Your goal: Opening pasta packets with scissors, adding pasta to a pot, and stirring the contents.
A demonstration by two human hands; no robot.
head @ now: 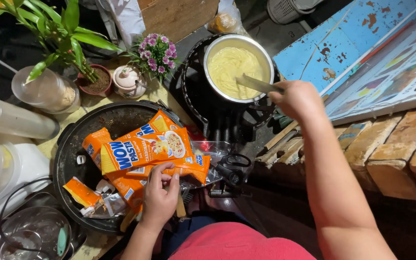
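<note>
Orange packets (143, 151) fill the left hand (160, 197); right hand (297, 98) grips a spatula (256, 85) in the pot (239, 67).

A yellowish desk (92, 103) runs from nine to eleven o'clock, patchy and worn. At two o'clock leans a blue painted board (333, 45) with rusty chipped spots, and a colourful printed panel (400, 72) lies against it. Rough brick blocks (391, 149) line up at three o'clock. The floor (275, 202) beneath is dark; light falls evenly from above.
</note>
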